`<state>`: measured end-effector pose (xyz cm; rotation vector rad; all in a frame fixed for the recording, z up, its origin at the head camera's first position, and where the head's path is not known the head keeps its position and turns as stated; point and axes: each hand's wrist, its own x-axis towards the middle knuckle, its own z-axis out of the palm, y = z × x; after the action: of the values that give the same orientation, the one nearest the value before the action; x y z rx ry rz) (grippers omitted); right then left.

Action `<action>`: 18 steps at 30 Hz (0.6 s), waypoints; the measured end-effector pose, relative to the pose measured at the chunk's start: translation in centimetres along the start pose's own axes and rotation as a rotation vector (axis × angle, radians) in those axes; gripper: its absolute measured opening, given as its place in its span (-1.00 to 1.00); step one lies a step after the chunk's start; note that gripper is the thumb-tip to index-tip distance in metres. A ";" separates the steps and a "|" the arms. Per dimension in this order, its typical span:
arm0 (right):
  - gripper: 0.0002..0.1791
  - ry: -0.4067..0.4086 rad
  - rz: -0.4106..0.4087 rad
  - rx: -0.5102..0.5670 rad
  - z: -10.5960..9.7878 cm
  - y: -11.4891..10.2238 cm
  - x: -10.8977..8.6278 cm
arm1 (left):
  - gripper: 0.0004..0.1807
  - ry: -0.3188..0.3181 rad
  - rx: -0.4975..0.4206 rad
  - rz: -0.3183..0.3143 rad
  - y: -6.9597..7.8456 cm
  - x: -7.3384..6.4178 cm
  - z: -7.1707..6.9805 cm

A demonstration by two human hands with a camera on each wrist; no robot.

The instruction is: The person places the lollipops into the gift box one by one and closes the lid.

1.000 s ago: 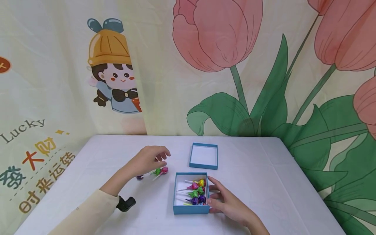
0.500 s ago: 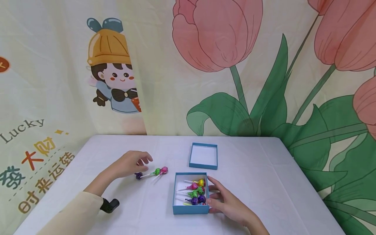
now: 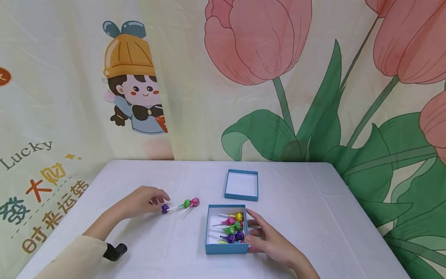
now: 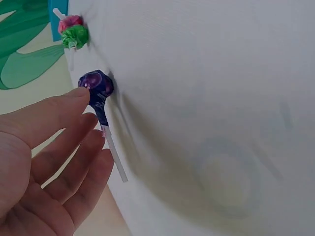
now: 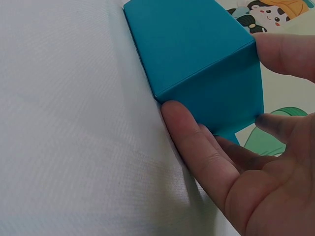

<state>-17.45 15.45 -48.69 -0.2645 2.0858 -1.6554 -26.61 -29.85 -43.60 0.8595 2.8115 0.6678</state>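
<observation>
A purple-wrapped lollipop [image 3: 165,209] lies on the table at the left, its white stick pointing right. My left hand [image 3: 144,201] is over and beside it, fingers loosely bent; in the left wrist view the thumb [image 4: 74,101] overlaps the lollipop's head, but contact is unclear. Just right of it, a green lollipop [image 3: 186,203] and a pink lollipop [image 3: 194,202] lie together. My right hand [image 3: 270,240] rests against the right wall of a blue open box [image 3: 226,249], fingers spread along the outside. Inside it lie several wrapped lollipops [image 3: 229,230], yellow, pink, green and purple.
Behind the box a blue lid [image 3: 241,197] lies with its white inside up. A white cloth [image 3: 306,201] covers the table. At the back hangs a printed curtain [image 3: 188,97] with tulips and a cartoon figure.
My left hand has moved left and a little nearer, from above the green and pink lollipops to the purple one. The right hand and the box have stayed in place.
</observation>
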 end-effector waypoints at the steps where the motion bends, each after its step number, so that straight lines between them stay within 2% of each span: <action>1: -0.03 0.000 -0.002 0.001 0.0 0.0 0.0 | -0.68 -0.002 0.001 0.002 -0.1 -0.1 0.0; 6: -0.03 -0.001 -0.004 0.001 0.0 0.0 0.0 | -0.70 -0.004 0.025 0.018 -0.2 -0.5 0.2; 18: -0.04 -0.003 0.005 0.007 0.0 0.0 0.0 | -0.68 0.048 0.072 0.053 -0.6 -0.4 0.9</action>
<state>-17.45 15.47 -48.63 -0.2590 2.0772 -1.6580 -26.35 -30.18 -44.63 0.9462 2.8810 0.6056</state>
